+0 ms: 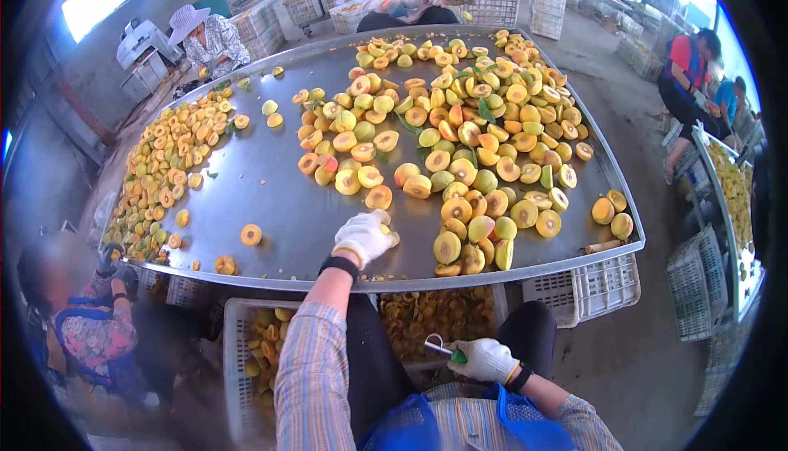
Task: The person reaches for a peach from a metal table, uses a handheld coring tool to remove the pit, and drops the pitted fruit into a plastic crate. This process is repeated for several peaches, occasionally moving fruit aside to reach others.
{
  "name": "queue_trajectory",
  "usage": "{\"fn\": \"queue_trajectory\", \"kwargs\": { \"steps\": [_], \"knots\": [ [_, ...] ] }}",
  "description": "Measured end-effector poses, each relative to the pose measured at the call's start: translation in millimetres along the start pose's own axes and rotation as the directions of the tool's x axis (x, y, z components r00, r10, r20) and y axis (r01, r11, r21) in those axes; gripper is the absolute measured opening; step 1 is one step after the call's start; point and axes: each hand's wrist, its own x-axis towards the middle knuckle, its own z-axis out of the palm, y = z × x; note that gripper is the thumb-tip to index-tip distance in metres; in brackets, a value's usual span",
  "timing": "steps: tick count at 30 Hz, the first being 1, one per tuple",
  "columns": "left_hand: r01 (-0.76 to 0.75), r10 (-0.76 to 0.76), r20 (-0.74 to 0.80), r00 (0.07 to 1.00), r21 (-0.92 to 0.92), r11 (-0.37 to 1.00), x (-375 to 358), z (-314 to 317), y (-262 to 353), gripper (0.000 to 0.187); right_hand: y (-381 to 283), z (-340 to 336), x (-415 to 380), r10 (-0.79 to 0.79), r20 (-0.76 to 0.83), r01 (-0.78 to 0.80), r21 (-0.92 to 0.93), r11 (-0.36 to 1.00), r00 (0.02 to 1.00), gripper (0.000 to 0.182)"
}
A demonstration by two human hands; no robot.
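Note:
My left hand (365, 239), in a white knit glove, is over the near side of the metal table (271, 155). Its fingers curl round a yellow peach piece (385, 228), mostly hidden by the glove. Just beyond it lies a peach half (378, 197), cut face up. My right hand (486, 361), also gloved, is low over my lap and closed round the green handle of a pitting tool (439, 346). The tool's thin metal loop points left. A large pile of halved peaches (492, 131), some with leaves, spreads over the table's right half.
More halves (176, 147) cover the table's left end. Below the near edge stand a white crate of peaches (238, 352), a bin of brown scraps (443, 320) and a white crate (607, 287). Several people sit around; one person (90, 328) works close on my left.

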Motion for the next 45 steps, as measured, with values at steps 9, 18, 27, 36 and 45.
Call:
{"fn": "queue_trajectory", "kwargs": {
  "steps": [9,18,27,36,45],
  "knots": [
    [-0.04,0.18,-0.133,0.975,-0.895,-0.445,-129.8,13.0,15.7,0.063,-39.5,-32.2,-13.5,-0.068,-0.286,0.107,0.123,0.987,0.956,0.034],
    [-0.079,0.118,-0.188,0.975,-0.791,-0.606,-189.2,63.1,58.2,0.041,-90.6,-38.2,-49.6,-0.018,-0.371,0.065,0.115,0.991,0.929,0.038],
    [-0.088,0.083,-0.17,0.982,-0.798,-0.596,-214.5,76.1,84.6,0.039,-81.2,-26.2,-52.2,-0.093,-0.443,0.088,-0.033,0.996,0.892,0.042],
    [-0.076,0.063,-0.145,0.987,-0.787,-0.612,-219.9,75.3,97.5,0.042,-72.1,-21.7,-53.6,-0.094,-0.411,0.102,-0.004,0.995,0.907,0.032],
    [-0.08,-0.099,-0.047,0.994,-0.928,-0.364,-217.2,81.1,97.7,0.05,-50.0,-13.3,-36.8,-0.161,-0.362,0.146,-0.069,0.987,0.918,0.018]
  ]
}}
